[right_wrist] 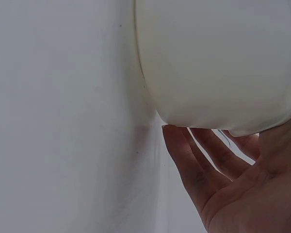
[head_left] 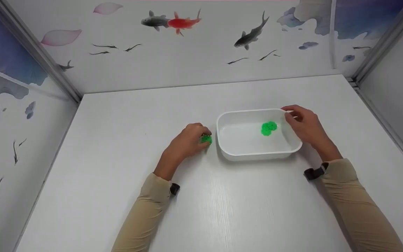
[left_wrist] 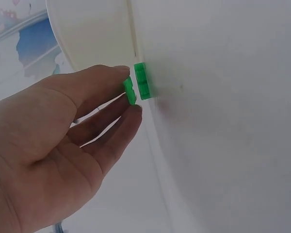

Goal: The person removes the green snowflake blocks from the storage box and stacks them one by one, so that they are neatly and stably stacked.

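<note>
Green piece [left_wrist: 129, 91]: pinched in your left hand [head_left: 189, 140], thumb and fingertips nearly together, only the piece between them. Second piece [left_wrist: 142, 81] sits on the table [head_left: 117, 157], just beside the held one. Both are just off the left end of the tub [head_left: 250, 154], well in from the table's left edge.

Tub stands upright on the table, right of middle, nearer the back edge than you are. Green cluster [head_left: 268, 128] lies on its floor, toward the right end; can't tell if it's one piece or several. Tub's left wall stands between your left hand and that cluster.

Your right hand [head_left: 305, 126] holds the tub at its back right corner, part-closed: fingers against the outside, thumb over the rim.

Black units [head_left: 314, 174] on both your wrists, by your tan sleeves [head_left: 362, 206]; any markings too small to tell. Back wall [head_left: 205, 63], behind the table's back edge, has printed fish [head_left: 251, 35] and pink petals [head_left: 61, 37].
</note>
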Demonstrator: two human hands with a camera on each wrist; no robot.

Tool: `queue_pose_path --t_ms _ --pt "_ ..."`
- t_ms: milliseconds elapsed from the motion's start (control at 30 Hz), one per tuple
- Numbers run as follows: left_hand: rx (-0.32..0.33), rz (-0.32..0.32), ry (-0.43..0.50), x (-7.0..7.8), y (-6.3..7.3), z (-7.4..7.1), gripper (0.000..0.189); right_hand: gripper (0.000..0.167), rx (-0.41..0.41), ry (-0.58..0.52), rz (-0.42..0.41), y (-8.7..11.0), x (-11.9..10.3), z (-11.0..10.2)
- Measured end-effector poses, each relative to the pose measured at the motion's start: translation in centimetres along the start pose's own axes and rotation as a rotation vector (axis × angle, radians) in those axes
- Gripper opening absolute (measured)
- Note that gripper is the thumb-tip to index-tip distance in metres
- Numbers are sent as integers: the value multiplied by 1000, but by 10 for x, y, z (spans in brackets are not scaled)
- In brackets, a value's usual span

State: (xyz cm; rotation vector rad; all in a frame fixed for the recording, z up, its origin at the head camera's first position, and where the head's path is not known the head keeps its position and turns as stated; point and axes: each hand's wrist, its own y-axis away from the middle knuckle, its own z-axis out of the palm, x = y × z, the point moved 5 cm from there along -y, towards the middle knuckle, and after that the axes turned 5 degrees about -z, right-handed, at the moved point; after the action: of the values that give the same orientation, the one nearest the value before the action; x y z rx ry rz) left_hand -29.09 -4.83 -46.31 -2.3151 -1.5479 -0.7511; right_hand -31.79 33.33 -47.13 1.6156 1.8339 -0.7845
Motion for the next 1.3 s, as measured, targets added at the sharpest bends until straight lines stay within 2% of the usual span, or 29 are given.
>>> queue_pose_path --t_ms 233,433,767,1133,1300 --pt "-21 2 -28 2 -1 3 31 47 9 9 -25 1 -2 -1" --pt "-18 21 -26 1 -2 4 29 49 14 3 -35 2 -3 -2" --pt "-21 16 -24 1 -1 4 31 48 15 -8 -40 2 -3 -1" --pt "-42 10 7 1 1 4 35 48 10 -8 -19 2 -2 -1" --pt "-30 23 0 0 2 4 35 47 3 -10 -3 2 -3 -1"
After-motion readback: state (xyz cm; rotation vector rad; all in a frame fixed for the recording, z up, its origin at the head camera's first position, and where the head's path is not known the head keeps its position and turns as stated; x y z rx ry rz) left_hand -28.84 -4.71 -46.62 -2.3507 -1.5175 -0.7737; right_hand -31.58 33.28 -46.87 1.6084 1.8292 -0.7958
